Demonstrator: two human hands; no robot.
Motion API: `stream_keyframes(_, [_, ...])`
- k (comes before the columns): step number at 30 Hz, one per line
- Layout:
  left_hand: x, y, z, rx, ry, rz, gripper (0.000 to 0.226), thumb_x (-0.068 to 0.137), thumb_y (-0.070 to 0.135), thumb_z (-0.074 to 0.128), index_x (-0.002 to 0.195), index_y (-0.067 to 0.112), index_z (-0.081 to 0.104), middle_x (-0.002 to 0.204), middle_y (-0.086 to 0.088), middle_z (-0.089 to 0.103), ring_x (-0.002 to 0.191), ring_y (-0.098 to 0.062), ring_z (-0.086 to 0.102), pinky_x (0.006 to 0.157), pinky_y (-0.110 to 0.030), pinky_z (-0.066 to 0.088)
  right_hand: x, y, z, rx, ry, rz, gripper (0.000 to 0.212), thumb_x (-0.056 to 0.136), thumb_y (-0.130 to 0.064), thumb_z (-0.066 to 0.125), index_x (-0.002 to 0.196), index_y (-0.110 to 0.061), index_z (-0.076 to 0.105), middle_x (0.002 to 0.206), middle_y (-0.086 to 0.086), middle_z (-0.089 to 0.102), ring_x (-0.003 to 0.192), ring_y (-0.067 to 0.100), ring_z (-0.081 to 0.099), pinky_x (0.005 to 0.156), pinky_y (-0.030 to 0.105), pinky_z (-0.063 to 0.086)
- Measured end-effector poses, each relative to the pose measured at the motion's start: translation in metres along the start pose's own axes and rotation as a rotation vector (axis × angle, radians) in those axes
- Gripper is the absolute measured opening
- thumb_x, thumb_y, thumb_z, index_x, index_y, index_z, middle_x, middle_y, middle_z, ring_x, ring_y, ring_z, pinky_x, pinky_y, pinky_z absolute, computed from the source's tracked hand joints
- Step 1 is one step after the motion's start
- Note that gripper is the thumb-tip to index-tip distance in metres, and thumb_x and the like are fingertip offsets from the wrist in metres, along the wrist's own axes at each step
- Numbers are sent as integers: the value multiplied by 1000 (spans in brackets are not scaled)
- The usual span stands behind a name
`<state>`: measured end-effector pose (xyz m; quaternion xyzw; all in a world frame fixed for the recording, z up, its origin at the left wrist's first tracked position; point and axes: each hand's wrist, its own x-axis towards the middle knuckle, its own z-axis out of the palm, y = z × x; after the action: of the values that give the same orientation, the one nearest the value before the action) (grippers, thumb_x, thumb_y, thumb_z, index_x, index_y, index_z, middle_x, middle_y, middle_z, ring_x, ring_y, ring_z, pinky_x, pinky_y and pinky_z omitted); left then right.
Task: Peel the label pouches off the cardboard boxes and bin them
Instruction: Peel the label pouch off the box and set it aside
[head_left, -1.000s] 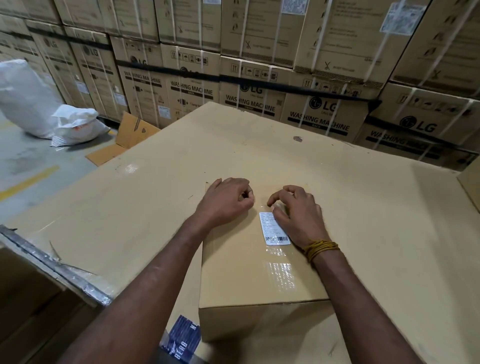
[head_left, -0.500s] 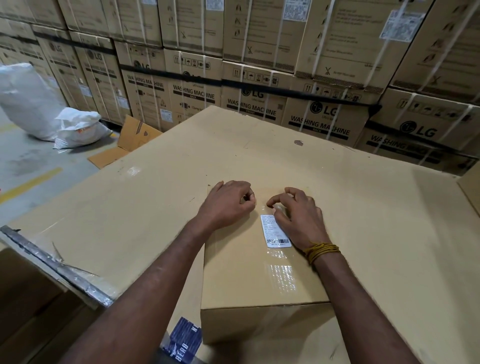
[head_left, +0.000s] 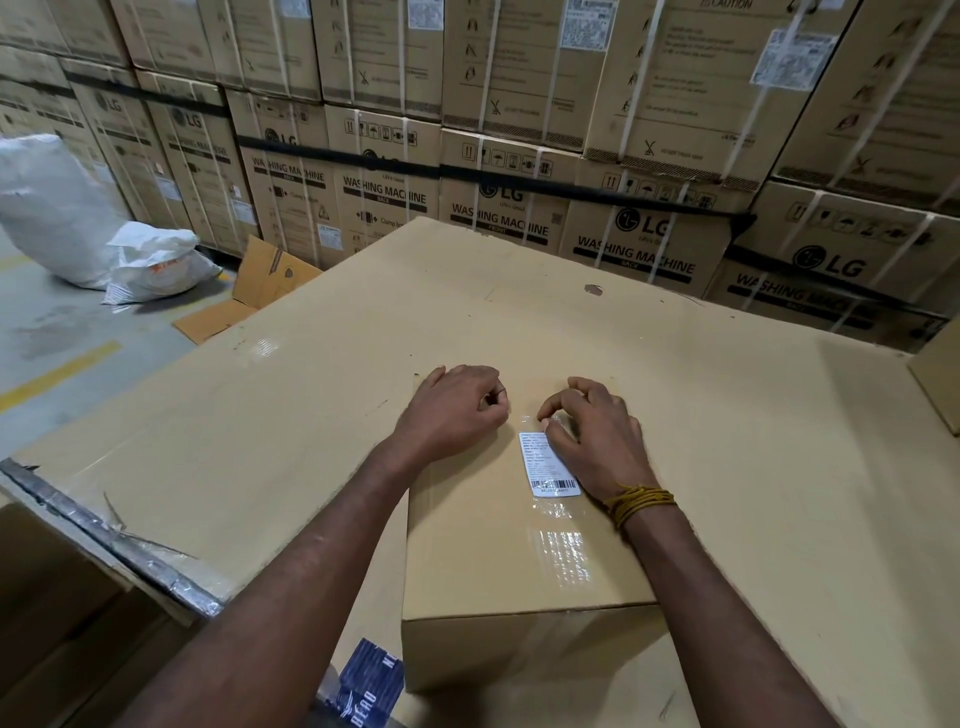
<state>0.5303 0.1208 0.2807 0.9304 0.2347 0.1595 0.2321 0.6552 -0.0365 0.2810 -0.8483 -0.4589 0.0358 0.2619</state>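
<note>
Left hand (head_left: 452, 410) remains fisted on the cardboard box (head_left: 498, 540), holding nothing visible. Right hand (head_left: 597, 439) still picks the label pouch (head_left: 550, 467) top edge with curled fingers; no lift since before.

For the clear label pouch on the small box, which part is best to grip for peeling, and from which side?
Probably the far edge of the label pouch, where the right hand already picks with curled fingertips. The pouch lies flat on the small box, so only an edge gives purchase. Come from the far side and peel toward the body, while the left hand steadies the box.
</note>
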Motion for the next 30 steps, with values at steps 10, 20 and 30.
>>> stream_keyframes(10, [-1,0,-1,7,3,3,13,92,26,47,96,21,59,124,5,62,122,-12,49,115,-38,17,0,-1,-1,17,0,16,17,94,-32,56,108,-38,62,150,-5,38,137,18,32,105,38,27])
stream_keyframes(20, [0,1,0,20,9,-1,13,92,26,48,96,21,59,125,5,61,122,-12,49,114,-36,18,0,1,0,31,3,24,20,93,-32,57,111,-37,62,152,-5,37,138,19,33,107,38,27])
stream_keyframes(30, [-3,1,-1,17,10,4,13,93,26,48,97,20,60,126,4,61,123,-12,48,115,-36,17,1,3,1,30,2,34,19,92,-33,59,111,-34,61,152,-5,35,138,18,31,105,35,25])
